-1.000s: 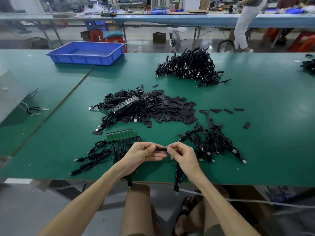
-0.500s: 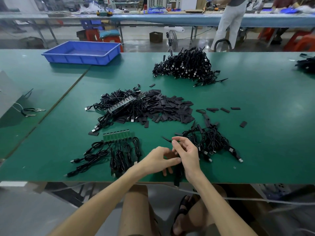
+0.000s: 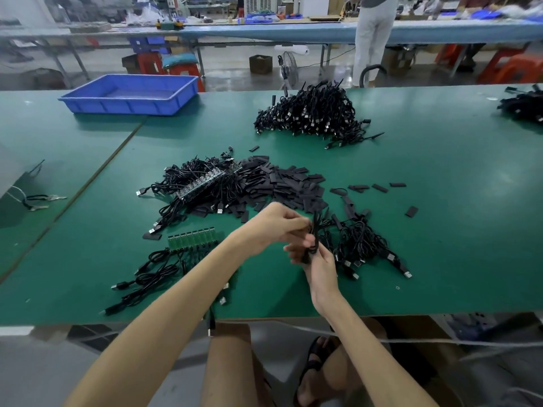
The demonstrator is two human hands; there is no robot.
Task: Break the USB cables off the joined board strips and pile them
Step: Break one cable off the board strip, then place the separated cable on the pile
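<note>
Single head cam, wide-angle, facing fwd/down, close over green table.

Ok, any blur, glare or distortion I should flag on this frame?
Head view: motion blur smears the left hand, right hand and the cable they pinch; wide-angle distortion bows the table edges; soft overhead sheen on its far side; background benches look soft.

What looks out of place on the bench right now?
One black cable hangs off the near edge of the table, below the green board strip, and might slide off. A few black pieces lie scattered to the right of their heap.
</note>
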